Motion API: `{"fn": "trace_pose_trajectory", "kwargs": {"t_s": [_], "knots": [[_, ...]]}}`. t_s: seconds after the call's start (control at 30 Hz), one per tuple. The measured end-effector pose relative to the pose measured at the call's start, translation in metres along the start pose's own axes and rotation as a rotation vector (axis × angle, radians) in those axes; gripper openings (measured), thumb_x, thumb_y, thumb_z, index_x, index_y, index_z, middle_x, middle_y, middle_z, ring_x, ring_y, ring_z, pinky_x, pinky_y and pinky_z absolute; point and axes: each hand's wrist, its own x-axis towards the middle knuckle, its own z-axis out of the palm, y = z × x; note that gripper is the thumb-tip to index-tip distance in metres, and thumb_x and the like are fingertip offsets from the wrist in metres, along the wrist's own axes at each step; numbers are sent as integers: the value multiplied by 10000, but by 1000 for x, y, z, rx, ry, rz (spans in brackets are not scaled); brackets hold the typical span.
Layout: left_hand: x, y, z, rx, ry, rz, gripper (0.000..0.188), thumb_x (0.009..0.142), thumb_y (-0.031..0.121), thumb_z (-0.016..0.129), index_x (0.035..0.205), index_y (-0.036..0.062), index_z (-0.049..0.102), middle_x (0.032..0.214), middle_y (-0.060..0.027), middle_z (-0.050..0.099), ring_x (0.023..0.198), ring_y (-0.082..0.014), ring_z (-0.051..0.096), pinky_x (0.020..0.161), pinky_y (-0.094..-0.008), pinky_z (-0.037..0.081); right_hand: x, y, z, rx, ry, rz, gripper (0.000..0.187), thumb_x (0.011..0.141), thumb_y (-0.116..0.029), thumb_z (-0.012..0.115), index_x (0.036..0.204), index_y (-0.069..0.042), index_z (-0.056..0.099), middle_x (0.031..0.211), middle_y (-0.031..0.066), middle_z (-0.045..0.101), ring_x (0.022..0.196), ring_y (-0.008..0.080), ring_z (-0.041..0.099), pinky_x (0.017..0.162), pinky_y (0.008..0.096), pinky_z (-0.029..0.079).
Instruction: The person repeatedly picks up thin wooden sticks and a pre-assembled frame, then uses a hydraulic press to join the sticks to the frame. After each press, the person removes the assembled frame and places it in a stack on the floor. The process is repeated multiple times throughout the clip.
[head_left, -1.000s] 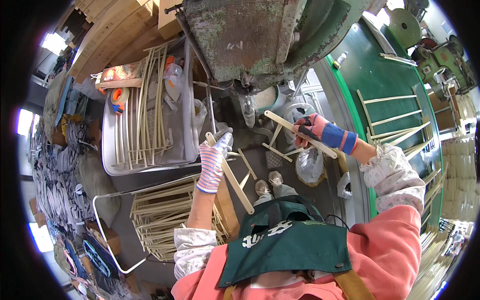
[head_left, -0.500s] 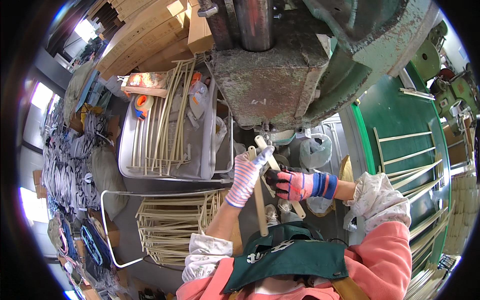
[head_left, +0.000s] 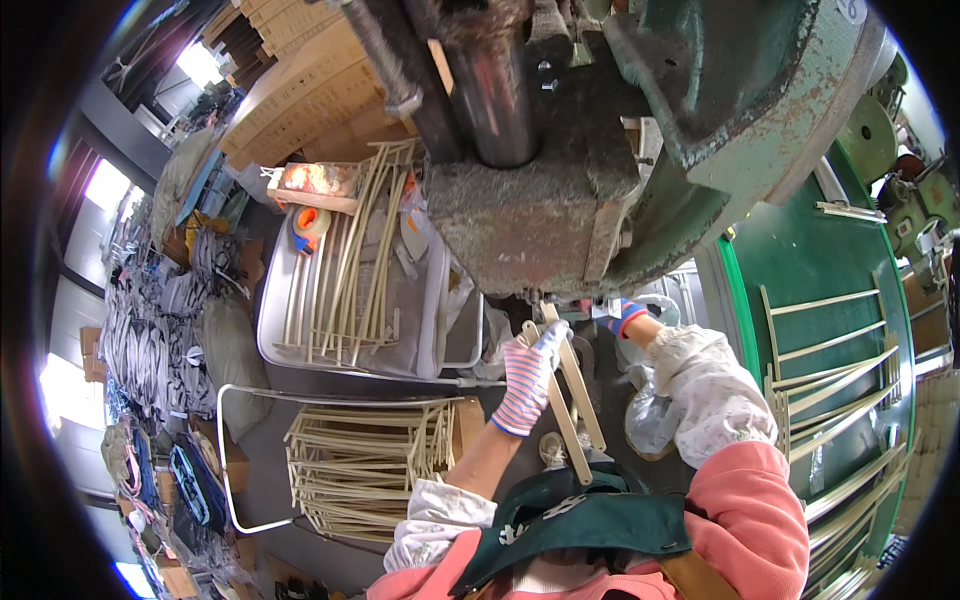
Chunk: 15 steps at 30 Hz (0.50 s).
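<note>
My left hand (head_left: 528, 385), in a striped glove, is closed around two flat cream slats with rounded, holed ends. The left slat (head_left: 568, 430) and the right slat (head_left: 583, 395) hang side by side toward my apron, their upper ends close under the head of a worn green press (head_left: 530, 235). My right hand (head_left: 630, 318), in a red and blue glove, reaches in under the press at its right side. Its fingers are mostly hidden there, so I cannot make out whether they hold anything.
A grey-white tray (head_left: 432, 320) at the left carries long thin rods (head_left: 375, 250) and a tape roll (head_left: 312, 222). Below it lies a stack of cream frames (head_left: 365, 465). At the right, more ladder-like frames (head_left: 825, 308) rest on a green table (head_left: 790, 250). Cardboard boxes (head_left: 310, 95) stand behind.
My right hand has let go of the slat and moved forward under the press. My left hand now has both slats, which lie more nearly parallel. The view has shifted slightly.
</note>
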Motion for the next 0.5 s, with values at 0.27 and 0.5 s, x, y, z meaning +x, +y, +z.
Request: {"fn": "trace_pose_trajectory", "kwargs": {"t_s": [0.27, 0.5], "knots": [[-8, 3, 5, -7, 40, 59, 86, 824, 116, 636, 800, 39, 666, 635, 41, 580, 468, -9, 395, 420, -190, 257, 52, -26, 34, 65, 130, -34, 261, 761, -190, 541, 1006, -118, 593, 1054, 89, 594, 941, 257, 569, 819, 377, 451], [1, 10, 2, 49, 26, 77, 155, 816, 159, 653, 749, 21, 672, 592, 43, 549, 465, -10, 409, 418, -199, 267, 38, -3, 35, 270, 171, -57, 277, 792, -190, 533, 1059, -136, 585, 1050, 70, 603, 919, 241, 576, 800, 369, 452]]}}
